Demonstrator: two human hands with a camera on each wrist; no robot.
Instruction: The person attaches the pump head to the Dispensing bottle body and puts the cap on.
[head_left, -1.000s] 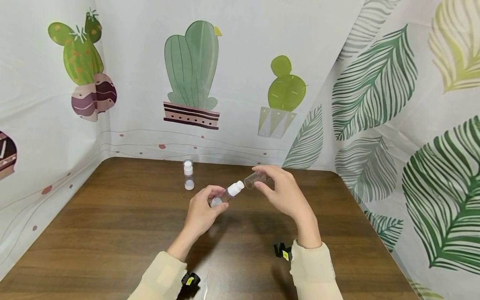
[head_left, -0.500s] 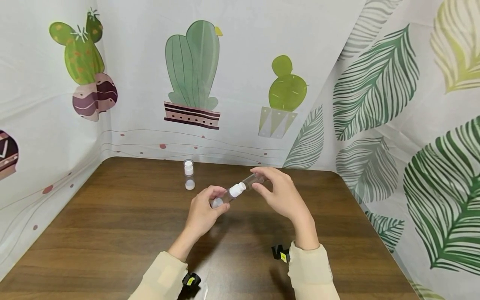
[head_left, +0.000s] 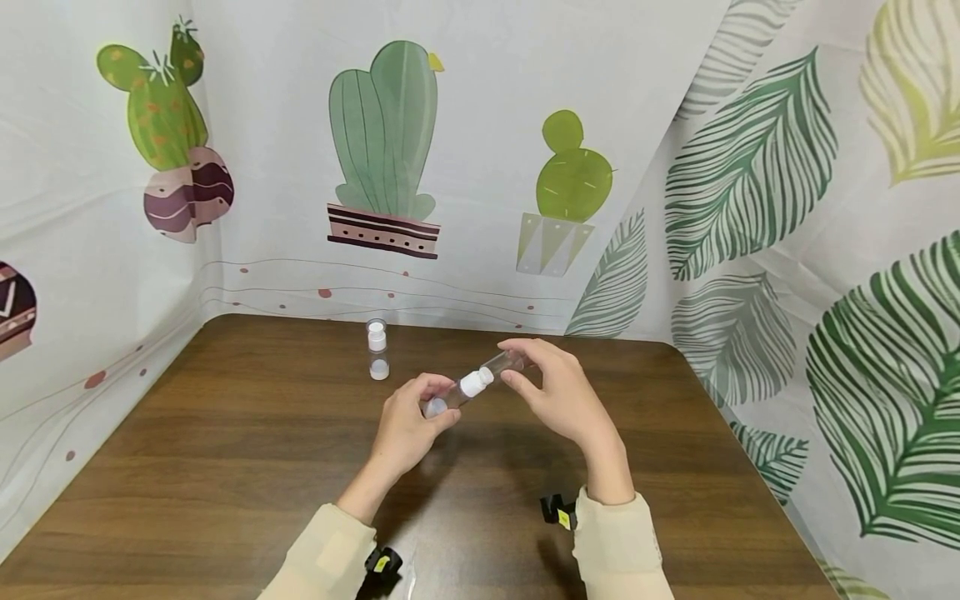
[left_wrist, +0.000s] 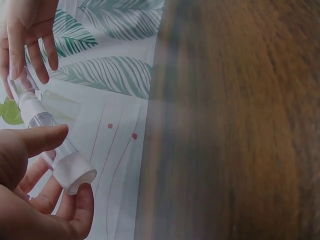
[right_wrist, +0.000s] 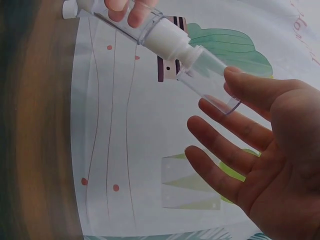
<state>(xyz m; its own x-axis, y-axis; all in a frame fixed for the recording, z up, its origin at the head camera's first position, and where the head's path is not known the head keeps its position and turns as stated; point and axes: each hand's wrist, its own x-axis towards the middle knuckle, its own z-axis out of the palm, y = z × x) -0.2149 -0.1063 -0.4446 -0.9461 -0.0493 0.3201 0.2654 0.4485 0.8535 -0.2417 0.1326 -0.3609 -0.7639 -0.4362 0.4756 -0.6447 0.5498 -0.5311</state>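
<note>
My left hand (head_left: 409, 422) grips a small clear pump bottle (left_wrist: 64, 146) with a white collar and white base, tilted up to the right above the table. Between thumb and forefinger, my right hand (head_left: 557, 385) pinches a clear cap (right_wrist: 210, 80) by its closed end. In the right wrist view the cap's open end surrounds the tip of the white pump head (right_wrist: 188, 56), while the white collar (right_wrist: 166, 39) stays outside it. The other right fingers are spread apart from the cap.
A second clear bottle (head_left: 378, 354) with a white top and a clear cap on it stands upright near the back of the brown wooden table (head_left: 225, 467). Behind the table hangs a white cloth (head_left: 480, 167) printed with cacti and leaves.
My right hand has moved slightly left and down, bringing the cap from just off the pump head to over its tip. The left hand has hardly moved.
</note>
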